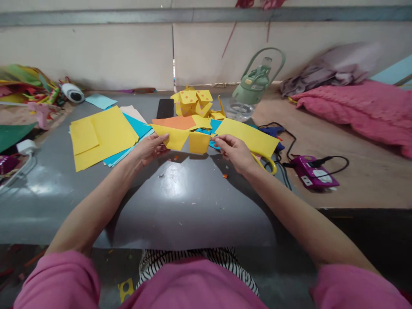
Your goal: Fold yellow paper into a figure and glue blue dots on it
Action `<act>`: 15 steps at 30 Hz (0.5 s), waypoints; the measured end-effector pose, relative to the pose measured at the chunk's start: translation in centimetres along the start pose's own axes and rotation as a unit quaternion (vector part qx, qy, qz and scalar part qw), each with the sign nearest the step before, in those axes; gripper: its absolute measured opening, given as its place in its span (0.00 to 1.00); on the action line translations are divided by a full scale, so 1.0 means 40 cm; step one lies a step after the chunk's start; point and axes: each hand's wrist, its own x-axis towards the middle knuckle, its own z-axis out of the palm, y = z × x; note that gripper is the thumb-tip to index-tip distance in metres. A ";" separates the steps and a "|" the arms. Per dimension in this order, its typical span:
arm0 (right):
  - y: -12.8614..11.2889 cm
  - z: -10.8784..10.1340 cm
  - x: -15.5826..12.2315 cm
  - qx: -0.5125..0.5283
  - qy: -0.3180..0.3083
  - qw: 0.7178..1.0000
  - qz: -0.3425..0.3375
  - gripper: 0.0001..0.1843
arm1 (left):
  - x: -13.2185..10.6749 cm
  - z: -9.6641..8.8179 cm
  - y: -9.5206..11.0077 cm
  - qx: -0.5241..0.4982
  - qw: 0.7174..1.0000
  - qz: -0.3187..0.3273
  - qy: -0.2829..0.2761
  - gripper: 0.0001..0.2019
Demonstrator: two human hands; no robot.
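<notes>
My left hand [150, 148] pinches the left end of a yellow cut paper piece [198, 143], which hangs just above the grey table sheet. At the other end of this piece, my right hand [234, 150] has its thumb and fingers closed on the edge. A notch in the strip lets the grey surface show through. Under my right hand lie yellow-handled scissors [272, 165], partly covered. Behind the piece are an orange sheet [174, 123] and a larger yellow sheet [246, 136] over blue paper.
Yellow and blue sheets [109, 133] are stacked at the left. A black phone [165, 108], a spotted yellow paper model [193, 102] and a green-topped bottle [252, 88] stand or lie at the back. A purple power strip [310, 172] with cables sits right.
</notes>
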 end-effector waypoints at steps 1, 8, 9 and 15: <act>-0.013 0.002 0.002 -0.026 0.015 0.999 -0.038 0.12 | -0.006 0.004 0.011 0.020 0.999 0.026 0.010 0.09; -0.074 0.005 -0.018 -0.311 0.121 0.882 -0.333 0.39 | -0.128 0.025 0.054 0.489 0.759 0.385 0.191 0.11; -0.063 0.000 -0.022 -0.332 0.108 0.875 -0.334 0.44 | -0.150 0.027 0.042 0.529 0.716 0.426 0.163 0.10; 0.038 -0.038 -0.089 -0.422 -0.023 0.839 -0.344 0.38 | -0.242 0.077 -0.081 0.648 0.530 0.543 0.067 0.10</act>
